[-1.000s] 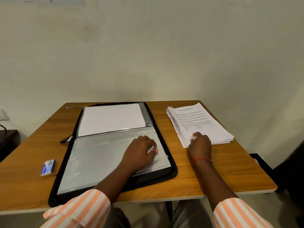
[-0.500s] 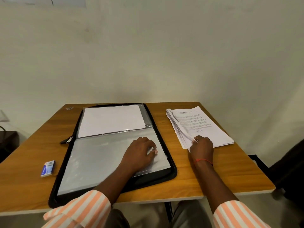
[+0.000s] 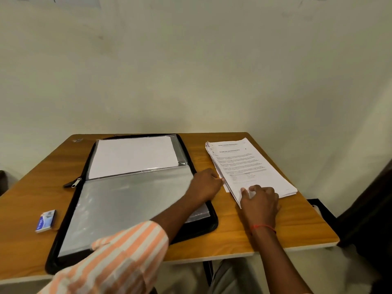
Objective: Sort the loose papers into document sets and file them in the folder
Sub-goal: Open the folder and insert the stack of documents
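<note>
A black zip folder (image 3: 203, 228) lies open on the wooden table (image 3: 297, 230), with clear plastic sleeves; a white sheet (image 3: 133, 155) sits in the far sleeve. To its right lies a stack of printed papers (image 3: 250, 164). My left hand (image 3: 206, 183) reaches across the folder's right edge, its fingertips at the stack's left side. My right hand (image 3: 259, 200) is at the stack's near corner, thumb and fingers pinching the top sheets, which are pulled slightly toward me.
A small blue and white box (image 3: 45, 221) lies near the table's left front. A zip pull (image 3: 73, 183) sticks out at the folder's left side. A wall stands right behind the table. Something dark (image 3: 369, 209) sits to the right.
My left hand left the folder's sleeve and moved right to the paper stack. My right hand stayed at the stack's near corner and drew the top sheets slightly toward me.
</note>
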